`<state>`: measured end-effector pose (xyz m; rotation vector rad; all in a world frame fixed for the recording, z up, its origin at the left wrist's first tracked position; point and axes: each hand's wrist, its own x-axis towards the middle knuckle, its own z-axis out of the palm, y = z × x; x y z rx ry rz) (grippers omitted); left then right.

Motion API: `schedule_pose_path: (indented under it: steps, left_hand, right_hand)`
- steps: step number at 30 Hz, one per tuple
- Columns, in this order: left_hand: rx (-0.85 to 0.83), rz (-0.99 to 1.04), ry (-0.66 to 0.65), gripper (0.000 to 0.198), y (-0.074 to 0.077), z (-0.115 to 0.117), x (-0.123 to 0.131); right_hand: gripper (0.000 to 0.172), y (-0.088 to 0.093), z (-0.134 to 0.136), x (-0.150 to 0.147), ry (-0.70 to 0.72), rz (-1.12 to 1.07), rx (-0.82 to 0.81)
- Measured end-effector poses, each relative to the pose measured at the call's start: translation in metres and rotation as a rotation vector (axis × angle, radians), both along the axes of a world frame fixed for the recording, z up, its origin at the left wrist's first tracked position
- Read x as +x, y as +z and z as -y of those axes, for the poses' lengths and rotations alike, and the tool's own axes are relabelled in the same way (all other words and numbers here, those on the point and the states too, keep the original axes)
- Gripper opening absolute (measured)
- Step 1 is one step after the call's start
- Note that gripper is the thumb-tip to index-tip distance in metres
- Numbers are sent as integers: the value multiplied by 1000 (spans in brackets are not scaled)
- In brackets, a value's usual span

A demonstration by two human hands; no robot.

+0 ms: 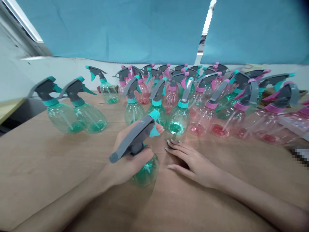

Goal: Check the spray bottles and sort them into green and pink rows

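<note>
My left hand grips a green spray bottle by its neck, below a grey trigger head with a teal nozzle. The bottle is tilted a little, and the hand hides part of its neck. To the right, my right hand rests on the table with its fingers stretched out and nothing in them. Just beyond its fingertips stands another green spray bottle. Close by is a pink spray bottle with a pink collar.
Several green and pink spray bottles crowd the back and right of the brown table. Two green bottles stand at the left. A blue curtain hangs behind. A blurred dark object lies at the right edge.
</note>
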<state>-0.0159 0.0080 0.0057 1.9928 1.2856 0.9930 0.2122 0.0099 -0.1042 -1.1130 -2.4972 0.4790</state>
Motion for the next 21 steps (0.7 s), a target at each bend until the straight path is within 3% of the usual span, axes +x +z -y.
schedule_pose_path:
  steps: [6, 11, 21]
  left_hand:
    - [45, 38, 88, 20, -16, -1, -4]
    - [78, 105, -6, 34, -15, 0, -3]
    - [12, 238, -112, 44, -11, -3, 3]
  right_hand:
    - [59, 1, 0, 0, 0, 0, 5]
    - [59, 1, 0, 0, 2, 20, 16]
    - [59, 1, 0, 0, 2, 2, 0]
